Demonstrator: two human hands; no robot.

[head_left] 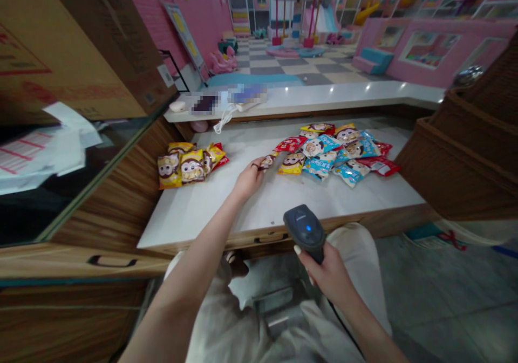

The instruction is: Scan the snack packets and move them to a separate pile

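Note:
My left hand [250,179] is closed on the near end of a yellow-and-brown snack bag [267,162], over the middle of the white desk [202,212]. My right hand [329,268] is wrapped round the handle of a dark barcode scanner [304,228] with a lit blue light, held above the desk's front edge. Right of my left hand lies a loose heap of blue snack bags [319,164], red snack bags [380,165] and yellow ones. A smaller group of yellow monkey-print snack bags [192,166] sits at the desk's left.
A large cardboard box [81,45] and loose papers [48,142] stand on the dark counter at left. Behind the desk runs a raised white ledge [315,97] with a white cable [224,119]. A brown woven basket [465,152] borders the right side.

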